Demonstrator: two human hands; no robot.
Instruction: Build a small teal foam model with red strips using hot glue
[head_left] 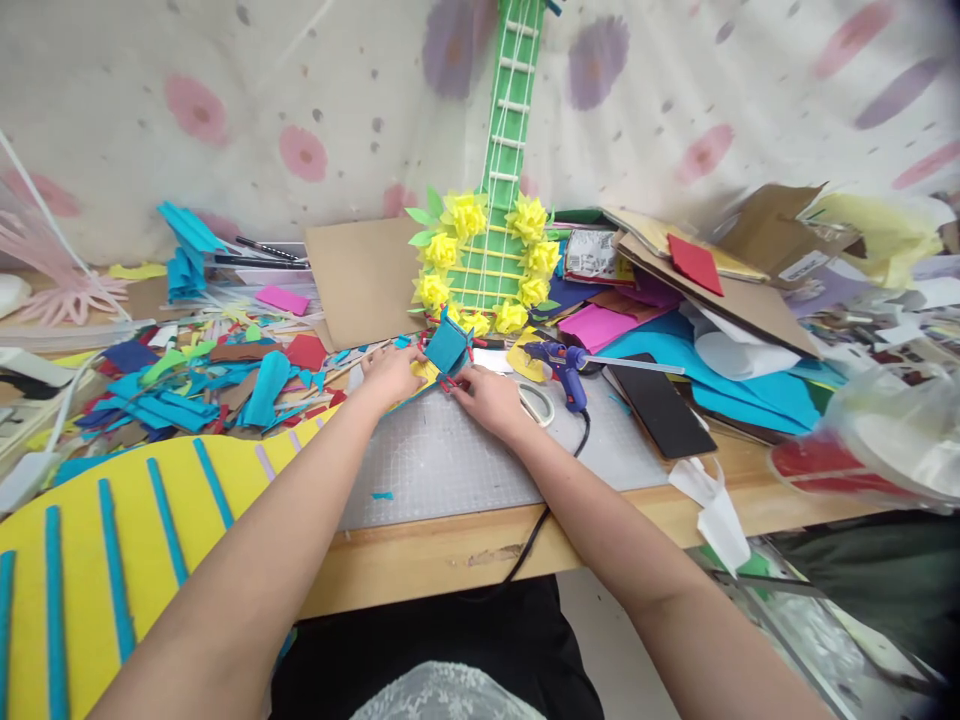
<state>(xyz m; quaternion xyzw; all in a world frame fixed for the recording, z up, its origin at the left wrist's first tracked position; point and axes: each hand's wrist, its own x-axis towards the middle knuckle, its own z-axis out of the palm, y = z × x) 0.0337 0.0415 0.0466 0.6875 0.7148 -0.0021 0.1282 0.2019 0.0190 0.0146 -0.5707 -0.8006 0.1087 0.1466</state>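
Observation:
A yellow guitar-shaped craft piece (82, 470) with blue strips across it reaches from the lower left to the middle of the table. Its far end carries a blue headpiece (448, 345) with small red pegs along the sides. My left hand (391, 376) is closed on the yellow neck, just left of the headpiece. At the headpiece's lower right edge, my right hand (487, 398) pinches it beside a red peg. The fingertips are partly hidden. Right behind stands a green craft guitar (491, 270) ringed with yellow paper flowers.
A purple glue gun (568, 370) with a clear stick lies right of my hands, near white-handled scissors (537, 404) and a black phone (664, 408). Paper scraps (172, 390) cover the left. Coloured sheets (739, 385) and a plastic tub (862, 460) occupy the right.

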